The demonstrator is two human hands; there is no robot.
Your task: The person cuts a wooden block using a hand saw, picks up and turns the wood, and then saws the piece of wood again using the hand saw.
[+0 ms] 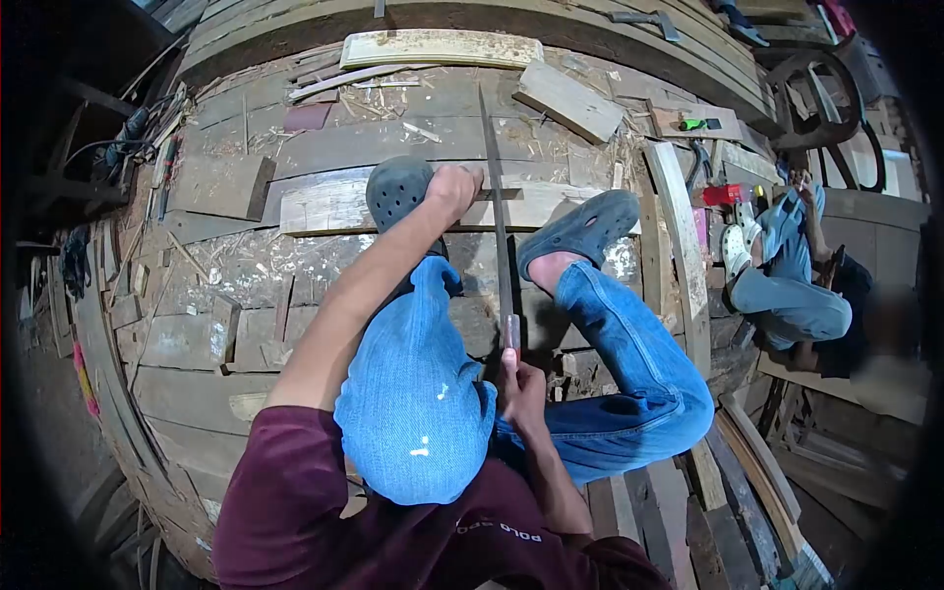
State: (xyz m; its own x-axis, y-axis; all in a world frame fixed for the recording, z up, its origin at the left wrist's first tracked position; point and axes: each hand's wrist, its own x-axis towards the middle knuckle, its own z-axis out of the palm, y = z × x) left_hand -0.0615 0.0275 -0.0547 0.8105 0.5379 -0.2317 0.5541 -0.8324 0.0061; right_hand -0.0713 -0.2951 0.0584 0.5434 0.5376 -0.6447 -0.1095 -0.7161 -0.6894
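My right hand is closed round the reddish handle of what looks like a handsaw, seen nearly edge-on. Its long, dark blade tapers away from me and crosses a pale wooden board lying crosswise on the floor. My left hand is closed over that board, just left of the blade; its fingertips are hidden. My left shoe, a dark clog, rests on the board beside this hand. My right shoe, the matching clog, lies right of the blade, over the board's near side.
Shavings and offcuts litter the plank floor. Farther off lie a pale plank and a short block. A long strip of wood runs along my right. Beyond it, another person sits near a red bottle-like object. A hammer lies at the back.
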